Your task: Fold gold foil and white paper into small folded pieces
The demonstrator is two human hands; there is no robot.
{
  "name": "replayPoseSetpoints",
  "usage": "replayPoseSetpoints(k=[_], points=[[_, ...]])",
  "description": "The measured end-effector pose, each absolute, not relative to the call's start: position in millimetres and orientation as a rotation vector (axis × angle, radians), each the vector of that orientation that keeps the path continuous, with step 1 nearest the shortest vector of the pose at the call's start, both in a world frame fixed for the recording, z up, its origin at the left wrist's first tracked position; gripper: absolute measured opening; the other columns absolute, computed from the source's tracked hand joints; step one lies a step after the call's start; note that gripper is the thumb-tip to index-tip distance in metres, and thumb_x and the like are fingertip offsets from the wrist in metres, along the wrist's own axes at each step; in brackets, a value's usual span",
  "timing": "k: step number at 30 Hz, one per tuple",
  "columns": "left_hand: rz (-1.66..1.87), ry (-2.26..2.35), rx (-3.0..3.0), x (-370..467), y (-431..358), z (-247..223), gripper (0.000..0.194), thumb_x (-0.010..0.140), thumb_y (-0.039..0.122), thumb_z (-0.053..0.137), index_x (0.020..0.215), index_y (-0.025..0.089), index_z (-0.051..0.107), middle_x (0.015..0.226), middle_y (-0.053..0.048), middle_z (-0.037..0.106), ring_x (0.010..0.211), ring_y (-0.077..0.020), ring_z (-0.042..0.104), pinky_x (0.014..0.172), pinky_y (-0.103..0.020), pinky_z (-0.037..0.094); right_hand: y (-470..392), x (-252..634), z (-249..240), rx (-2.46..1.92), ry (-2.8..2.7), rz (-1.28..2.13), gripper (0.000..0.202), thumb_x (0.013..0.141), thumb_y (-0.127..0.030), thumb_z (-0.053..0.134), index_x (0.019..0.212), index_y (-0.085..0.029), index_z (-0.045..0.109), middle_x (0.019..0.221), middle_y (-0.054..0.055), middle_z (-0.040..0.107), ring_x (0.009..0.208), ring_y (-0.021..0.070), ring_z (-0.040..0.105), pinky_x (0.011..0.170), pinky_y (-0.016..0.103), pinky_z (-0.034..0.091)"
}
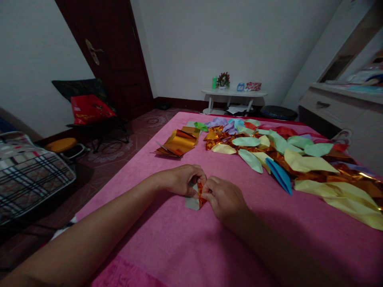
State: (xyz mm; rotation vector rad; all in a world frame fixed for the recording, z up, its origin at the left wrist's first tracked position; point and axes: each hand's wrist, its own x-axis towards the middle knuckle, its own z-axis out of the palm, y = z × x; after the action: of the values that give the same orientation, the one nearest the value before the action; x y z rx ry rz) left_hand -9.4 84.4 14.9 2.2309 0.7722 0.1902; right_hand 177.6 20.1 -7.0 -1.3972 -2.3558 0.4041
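Left hand point(187, 179): fingers and thumb closed on the foil piece point(192, 203). Right hand point(224, 197): fingertips pinched on the same piece from its right side, nearly touching the left fingers. Piece sits mid pink cloth point(167, 231), orange foil on one face, grey on the other; looks part folded, but fingers cover much of it.

Edges: cloth's left edge runs diagonally from the far left corner down past the left forearm. Bare pink between the hands and the foil sheets point(179, 142), more on the near side between the forearms. Right forearm crosses toward the near right.

In the way: foil sheets lie in a loose stack near the left edge, ahead of the left hand. Paper pile point(309, 163) fills the far right part and runs down the right edge: yellow, pale green, purple and red papers mixed with crumpled orange foil. Blue folded paper point(279, 175) sticks out of it toward the right hand. Bright green paper point(201, 126) sits between stack and pile, near the far left corner.

Past the left edge: plaid bag point(30, 175), orange stool point(61, 144), chair point(80, 85) with red bag point(89, 109). Past the far edge: small white table point(235, 93). Drawer cabinet point(344, 115) beyond the far right corner.
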Motion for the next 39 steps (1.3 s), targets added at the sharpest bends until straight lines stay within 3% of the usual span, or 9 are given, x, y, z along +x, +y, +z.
replayPoseSetpoints(k=[7,12,21,29,39], points=[[0.205,0.671,2.176,-10.5,87.0,16.1,0.019,0.075,0.021,0.066,0.093,0.015,0.060,0.087,-0.001,0.053,0.073,-0.0107,0.048,0.064,-0.021,0.039,18.6,173.5,-9.0,-1.432,-2.430,0.201,0.003,0.085,-0.020,0.058,0.086,-0.020,0.061,0.084,0.005,0.063,0.074,0.0183,0.055,0.064,0.031,0.031],[0.215,0.717,2.176,-9.4,85.7,13.6,0.024,0.075,0.031,0.069,0.091,0.015,0.062,0.086,-0.002,0.055,0.074,-0.0114,0.049,0.065,-0.022,0.039,21.4,177.2,-22.0,-1.393,-2.411,0.204,0.008,0.087,-0.020,0.054,0.093,-0.019,0.060,0.084,0.007,0.063,0.074,0.0193,0.055,0.065,0.031,0.034],[0.255,0.763,2.234,-5.9,85.2,11.5,0.026,0.067,0.022,0.075,0.088,0.014,0.061,0.082,0.001,0.053,0.072,-0.0107,0.047,0.063,-0.020,0.038,22.0,177.4,-25.9,-1.371,-2.395,0.228,0.010,0.086,-0.017,0.054,0.093,-0.021,0.060,0.085,0.007,0.062,0.077,0.0202,0.055,0.069,0.032,0.036],[0.241,0.851,2.323,-1.8,77.3,15.1,0.025,0.065,0.018,0.070,0.087,0.015,0.058,0.081,0.000,0.057,0.070,-0.0117,0.050,0.062,-0.021,0.040,17.5,175.3,-12.2,-1.367,-2.346,0.270,0.007,0.085,-0.017,0.054,0.089,-0.021,0.058,0.088,0.002,0.060,0.072,0.0158,0.054,0.061,0.028,0.032],[0.227,0.849,2.303,-1.1,77.3,16.2,0.026,0.062,0.012,0.065,0.087,0.015,0.058,0.081,-0.001,0.058,0.074,-0.0129,0.052,0.064,-0.021,0.042,10.8,180.0,-1.2,-1.207,-2.381,0.419,0.011,0.083,-0.014,0.053,0.082,-0.021,0.062,0.088,0.001,0.063,0.077,0.0147,0.058,0.066,0.026,0.035]])
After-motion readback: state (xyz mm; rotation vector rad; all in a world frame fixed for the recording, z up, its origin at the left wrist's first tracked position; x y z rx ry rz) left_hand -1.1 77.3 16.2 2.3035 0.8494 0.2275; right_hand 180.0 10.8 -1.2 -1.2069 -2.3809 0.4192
